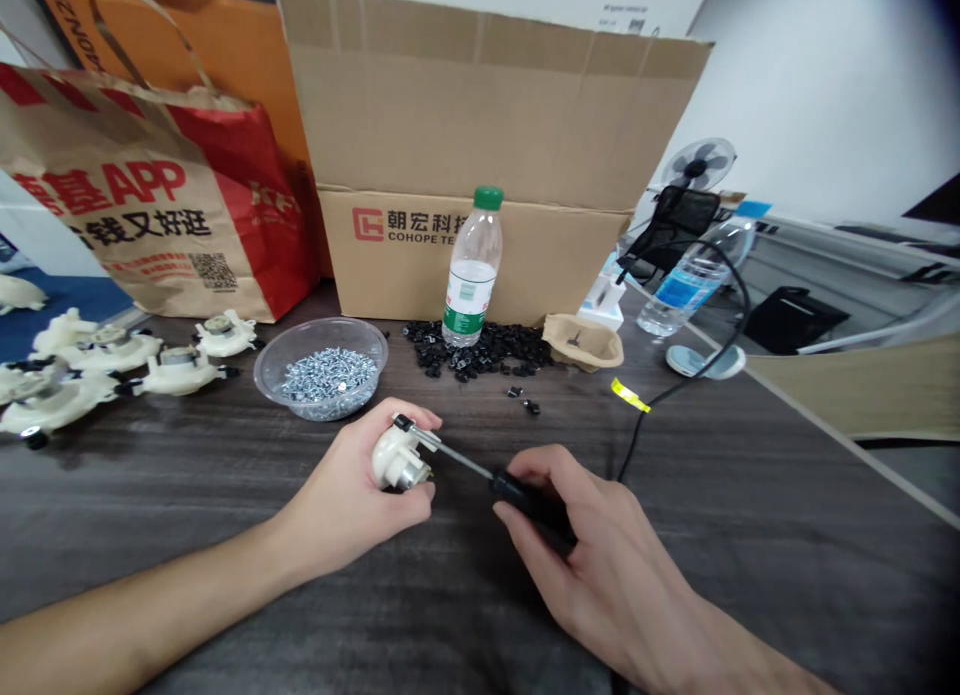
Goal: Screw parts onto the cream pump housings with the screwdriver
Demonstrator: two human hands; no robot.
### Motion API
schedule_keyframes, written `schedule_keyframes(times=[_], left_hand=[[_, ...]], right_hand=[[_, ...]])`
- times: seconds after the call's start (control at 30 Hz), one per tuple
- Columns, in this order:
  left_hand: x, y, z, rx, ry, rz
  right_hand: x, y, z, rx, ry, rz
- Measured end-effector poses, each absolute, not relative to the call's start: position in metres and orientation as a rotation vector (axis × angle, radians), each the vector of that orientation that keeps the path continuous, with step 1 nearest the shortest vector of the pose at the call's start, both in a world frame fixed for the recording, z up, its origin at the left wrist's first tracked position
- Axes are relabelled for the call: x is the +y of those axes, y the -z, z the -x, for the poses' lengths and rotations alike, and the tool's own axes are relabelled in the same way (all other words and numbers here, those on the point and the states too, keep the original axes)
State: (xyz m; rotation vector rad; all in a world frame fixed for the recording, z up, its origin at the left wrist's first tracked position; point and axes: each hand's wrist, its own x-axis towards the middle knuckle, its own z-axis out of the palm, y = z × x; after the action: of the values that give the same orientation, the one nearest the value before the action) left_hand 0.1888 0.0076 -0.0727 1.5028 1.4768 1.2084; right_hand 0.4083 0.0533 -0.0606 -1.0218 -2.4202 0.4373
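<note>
While the left hand clutched a white motor housing and the right hand gripped a screwdriver, one slip could've drawn blood.

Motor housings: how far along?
Looks done: several white motor housings at the table's far left. In hand: the left hand grips another housing, and the right hand holds a screwdriver to it. Remaining: plenty of screws in the bowl, and black pieces heaped beyond.
</note>
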Motion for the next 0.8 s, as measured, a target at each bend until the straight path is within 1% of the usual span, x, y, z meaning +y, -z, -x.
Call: schedule_keyframes(times=[0.2, 0.27, 0.43, 0.73, 0.8], left_hand=[[0.0068, 0.0704, -0.1908, 1.519, -1.17, -1.447], [0.0066, 0.069, -0.1914, 1.536, -1.174, -1.462], [0.0051, 0.0692, -0.1927, 1.52, -1.223, -1.476], [0.0057, 0.0717, -0.1929, 1.481, -1.266, -1.445], [0.0055, 0.0716, -0.192, 1.485, -1.258, -1.463]], right_hand=[[0.053, 0.0624, -0.4089, -2.503, -0.337, 0.913], [0.0527, 0.0617, -0.4091, -2.504, -0.397, 0.933], [0.0522, 0.0582, -0.4079, -2.462, -0.698, 1.057], [0.054, 0.0582, -0.4041, -2.468, -0.782, 1.145], [0.0547, 0.0556, -0.4038, -2.448, -0.842, 1.146]])
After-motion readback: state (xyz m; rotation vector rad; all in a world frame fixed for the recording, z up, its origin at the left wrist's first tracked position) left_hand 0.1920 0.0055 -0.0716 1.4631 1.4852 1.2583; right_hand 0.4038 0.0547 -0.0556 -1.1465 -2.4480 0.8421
